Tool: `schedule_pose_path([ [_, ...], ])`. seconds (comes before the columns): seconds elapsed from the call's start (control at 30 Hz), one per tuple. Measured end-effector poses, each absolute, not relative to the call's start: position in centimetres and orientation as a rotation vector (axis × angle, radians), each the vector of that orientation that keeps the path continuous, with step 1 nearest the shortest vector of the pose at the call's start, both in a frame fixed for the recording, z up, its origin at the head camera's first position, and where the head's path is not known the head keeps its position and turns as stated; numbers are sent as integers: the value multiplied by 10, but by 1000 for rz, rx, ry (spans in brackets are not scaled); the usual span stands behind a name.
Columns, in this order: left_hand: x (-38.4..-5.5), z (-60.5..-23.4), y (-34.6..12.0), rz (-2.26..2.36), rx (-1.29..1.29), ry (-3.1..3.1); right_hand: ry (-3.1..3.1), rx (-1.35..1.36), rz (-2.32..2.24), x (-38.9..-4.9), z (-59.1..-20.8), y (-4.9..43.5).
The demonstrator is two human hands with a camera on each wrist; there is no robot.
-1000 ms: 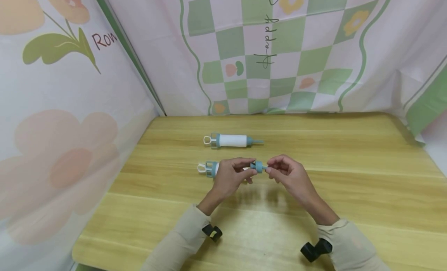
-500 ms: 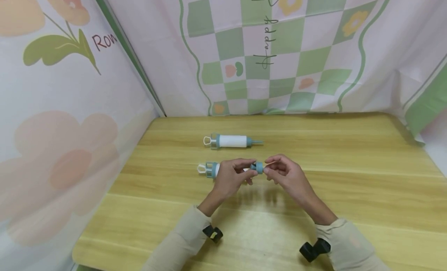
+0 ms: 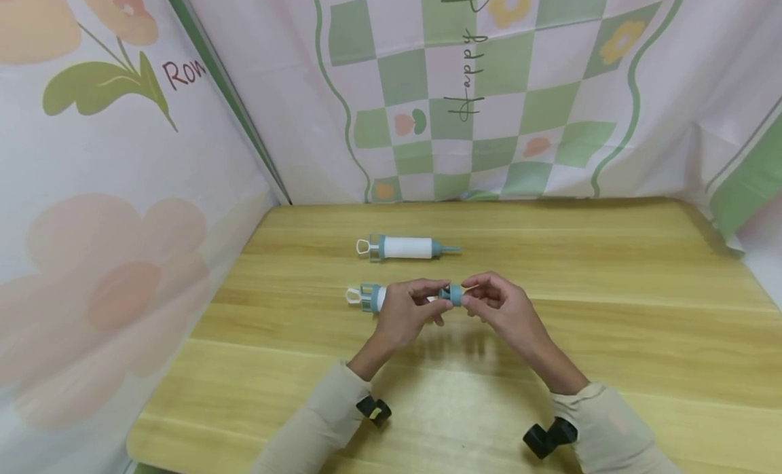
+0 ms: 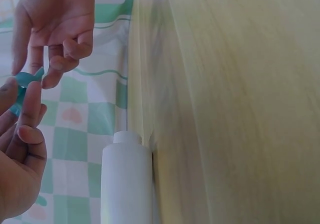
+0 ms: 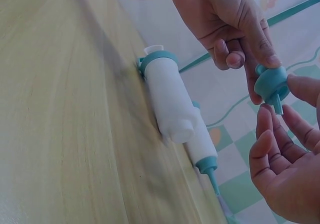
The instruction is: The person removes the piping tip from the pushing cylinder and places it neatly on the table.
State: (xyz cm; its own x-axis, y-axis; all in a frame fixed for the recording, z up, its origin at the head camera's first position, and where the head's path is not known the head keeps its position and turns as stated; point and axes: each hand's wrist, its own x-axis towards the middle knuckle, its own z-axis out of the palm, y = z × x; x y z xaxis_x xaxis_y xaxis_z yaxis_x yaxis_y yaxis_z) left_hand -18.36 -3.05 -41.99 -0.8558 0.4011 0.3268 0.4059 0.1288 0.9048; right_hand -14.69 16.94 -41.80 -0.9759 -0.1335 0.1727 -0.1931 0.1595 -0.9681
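A teal nozzle cap with a short spout is held between both hands above the table. My left hand pinches it from the left, thumb and index finger on its side. From the right, my right hand grips it by thumb and fingertips at the spout side. In the right wrist view the cap tilts with its spout downward. Below and behind the left hand lies a white syringe-like tube, its neck bare, partly hidden in the head view. Its other end has a teal collar and white pull ring.
A second white syringe-like tube lies parallel farther back, with a teal nozzle on its right end. The wooden table meets a patterned cloth at the back and another cloth on the left.
My right fingers have moved slightly left, from the spout's end toward the cap body, and now cover the spout in the head view. The left hand and both tubes stay almost still.
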Motion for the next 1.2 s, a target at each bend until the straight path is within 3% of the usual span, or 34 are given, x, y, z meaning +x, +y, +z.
schedule_pose_path([
  [0.83,-182,-421,-28,-1928,-857,-2317,-2371,358,2006,-149,-420,171],
  [1.2,-184,-422,-30,-1741,-867,-2295,-2364,347,2006,-148,-421,172],
])
